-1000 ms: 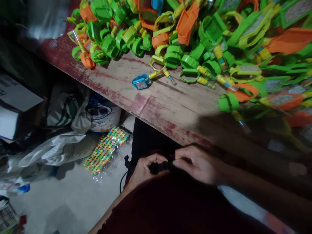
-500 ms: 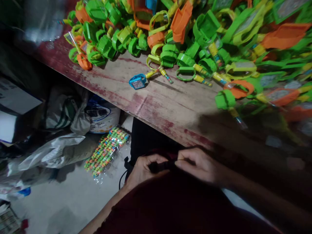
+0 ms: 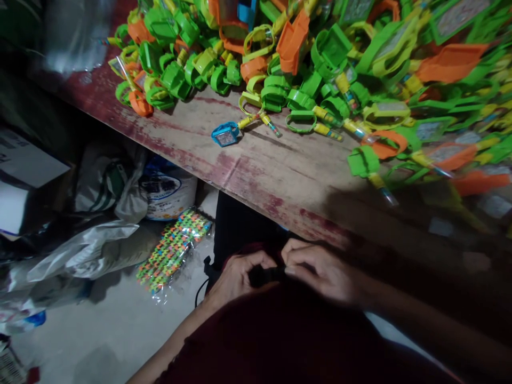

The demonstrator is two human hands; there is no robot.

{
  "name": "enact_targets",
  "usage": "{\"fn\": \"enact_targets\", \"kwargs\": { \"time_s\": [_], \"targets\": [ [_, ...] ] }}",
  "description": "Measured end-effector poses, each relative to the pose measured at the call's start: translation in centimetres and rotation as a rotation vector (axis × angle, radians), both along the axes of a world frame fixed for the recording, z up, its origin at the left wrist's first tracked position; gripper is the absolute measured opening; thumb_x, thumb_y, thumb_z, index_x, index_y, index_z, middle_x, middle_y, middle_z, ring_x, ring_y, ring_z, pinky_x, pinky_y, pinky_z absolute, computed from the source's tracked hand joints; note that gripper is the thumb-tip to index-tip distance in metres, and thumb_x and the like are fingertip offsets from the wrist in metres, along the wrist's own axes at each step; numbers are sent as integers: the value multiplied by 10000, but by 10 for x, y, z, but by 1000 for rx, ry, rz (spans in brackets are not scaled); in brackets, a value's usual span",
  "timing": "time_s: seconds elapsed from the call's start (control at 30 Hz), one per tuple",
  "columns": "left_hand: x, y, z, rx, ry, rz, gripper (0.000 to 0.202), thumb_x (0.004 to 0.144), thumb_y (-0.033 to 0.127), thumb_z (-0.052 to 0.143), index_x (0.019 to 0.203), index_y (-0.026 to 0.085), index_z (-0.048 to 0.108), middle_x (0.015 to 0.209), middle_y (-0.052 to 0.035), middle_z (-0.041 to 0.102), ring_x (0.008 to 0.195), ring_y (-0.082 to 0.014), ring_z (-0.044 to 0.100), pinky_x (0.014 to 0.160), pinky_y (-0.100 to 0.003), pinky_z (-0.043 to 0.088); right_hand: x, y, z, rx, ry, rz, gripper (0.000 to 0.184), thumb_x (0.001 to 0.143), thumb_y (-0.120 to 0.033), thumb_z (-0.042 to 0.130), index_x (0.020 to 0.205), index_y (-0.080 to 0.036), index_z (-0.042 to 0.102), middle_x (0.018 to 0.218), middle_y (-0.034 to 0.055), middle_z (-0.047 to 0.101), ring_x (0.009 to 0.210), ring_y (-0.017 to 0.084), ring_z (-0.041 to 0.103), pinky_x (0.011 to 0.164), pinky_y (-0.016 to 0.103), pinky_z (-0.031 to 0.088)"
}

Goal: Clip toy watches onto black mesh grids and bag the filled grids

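Note:
Both hands are close together at the waist, over my dark red clothing [image 3: 256,341]. My left hand [image 3: 234,277] is closed, thumb and forefinger curled around something dark that I cannot make out. Just right of it, my right hand [image 3: 320,269] is closed in a pinch at the same dark spot. Shadow hides what lies between the fingertips. Beyond the hands, on the worn wooden table [image 3: 256,165], a blue toy watch [image 3: 225,134] with a yellow-ended candy tube lies apart from a heap of green, orange and yellow toy watches [image 3: 276,90].
The table's front edge runs diagonally just beyond my hands. On the floor at left lie a clear bag of small colourful pieces [image 3: 176,248], a white sack with blue print [image 3: 166,186], crumpled plastic bags [image 3: 96,250] and a white box [image 3: 28,160]. Clear plastic [image 3: 76,37] lies at the table's far left.
My right hand has shifted slightly up and left, closer to my left hand, its fingers more bent. Less of the dark thing shows between them. The view has turned slightly.

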State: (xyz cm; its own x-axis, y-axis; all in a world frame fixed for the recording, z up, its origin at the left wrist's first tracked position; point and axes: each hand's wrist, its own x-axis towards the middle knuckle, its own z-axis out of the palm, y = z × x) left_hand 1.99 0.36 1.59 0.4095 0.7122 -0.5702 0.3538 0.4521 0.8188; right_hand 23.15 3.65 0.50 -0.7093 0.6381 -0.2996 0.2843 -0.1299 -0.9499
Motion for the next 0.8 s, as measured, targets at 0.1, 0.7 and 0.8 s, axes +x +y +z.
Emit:
{"fn": "enact_targets", "kwargs": {
  "time_s": [0.1, 0.7, 0.8],
  "targets": [
    [-2, 3, 1, 11, -17, -37, 182, 805, 346, 668, 799, 169, 625, 741, 17, 604, 680, -112, 502, 648, -228, 395, 0, -3, -1, -5, 51, -60, 267, 923, -253, 477, 665, -181, 484, 832, 17, 542, 729, 115, 499, 709, 252, 388],
    [12, -4, -14, -45, -82, 157, 143, 735, 253, 602, 653, 167, 522, 616, 53, 463, 568, -77, 377, 556, -213, 328, 1, -7, -4, -247, -69, -257, 321, 922, -436, 429, 836, -175, 595, 736, 13, 546, 698, 142, 494, 664, 256, 399],
    [17, -2, -16, -34, -69, 189, 130, 703, 241, 595, 631, 166, 517, 612, 48, 472, 574, -80, 382, 559, -218, 329, -4, -18, -10, -274, -166, -393, 379, 898, -497, 411, 859, -183, 620, 757, 23, 580, 715, 159, 522, 671, 266, 421]
  ]
}}
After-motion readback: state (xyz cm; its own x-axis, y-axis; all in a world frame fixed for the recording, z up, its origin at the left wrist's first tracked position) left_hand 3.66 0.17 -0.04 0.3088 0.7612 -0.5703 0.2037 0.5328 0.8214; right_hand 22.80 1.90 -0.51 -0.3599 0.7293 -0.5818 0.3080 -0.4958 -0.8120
